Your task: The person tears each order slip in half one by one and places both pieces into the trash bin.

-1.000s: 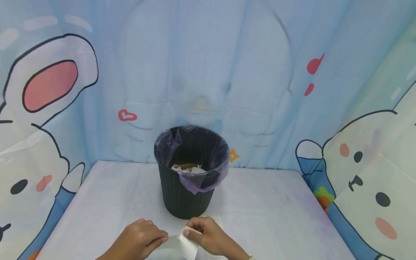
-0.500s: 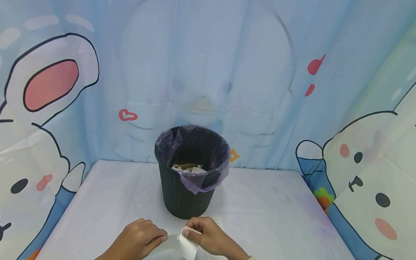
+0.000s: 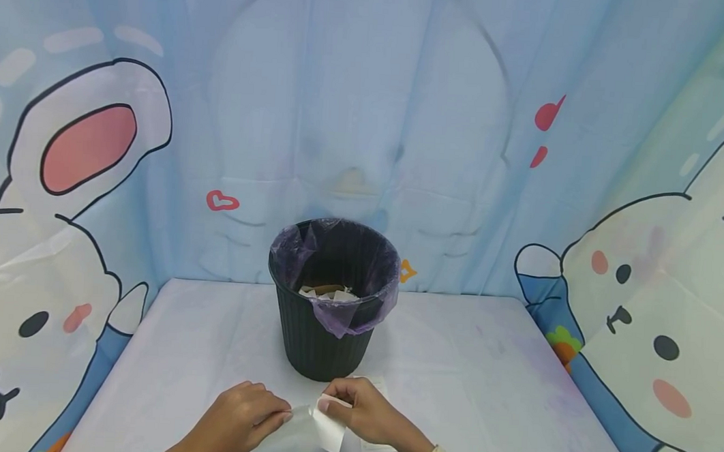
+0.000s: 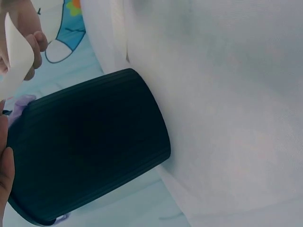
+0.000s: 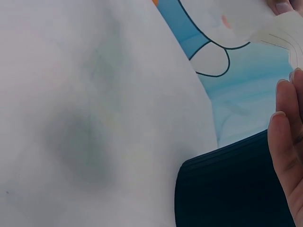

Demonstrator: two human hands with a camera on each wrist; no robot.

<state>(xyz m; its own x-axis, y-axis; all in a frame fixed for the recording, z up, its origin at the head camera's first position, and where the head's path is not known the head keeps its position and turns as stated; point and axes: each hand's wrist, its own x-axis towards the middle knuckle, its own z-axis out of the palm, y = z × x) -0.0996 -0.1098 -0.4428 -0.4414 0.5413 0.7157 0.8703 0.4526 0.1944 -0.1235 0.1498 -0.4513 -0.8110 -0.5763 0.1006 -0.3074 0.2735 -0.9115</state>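
Observation:
My left hand (image 3: 238, 414) pinches the end of a thin see-through film (image 3: 301, 412) between thumb and fingertips. The film runs across to a small white paper piece (image 3: 328, 434), which hangs tilted from the thumb and fingers of my right hand (image 3: 369, 412). In the left wrist view the white paper (image 4: 20, 52) curves away from the right hand's fingers. Fine curved lines show on the pale sheet (image 5: 284, 35) between the hands in the right wrist view. Under the right hand, partly hidden, another flat pale sheet (image 3: 377, 448) lies on the table.
A black trash bin (image 3: 325, 347) with a purple liner (image 3: 345, 317) stands just beyond the hands, holding white and brown scraps (image 3: 330, 292). The white-covered table (image 3: 470, 382) spreads around it. Behind hangs a blue curtain (image 3: 355, 116) printed with rabbits.

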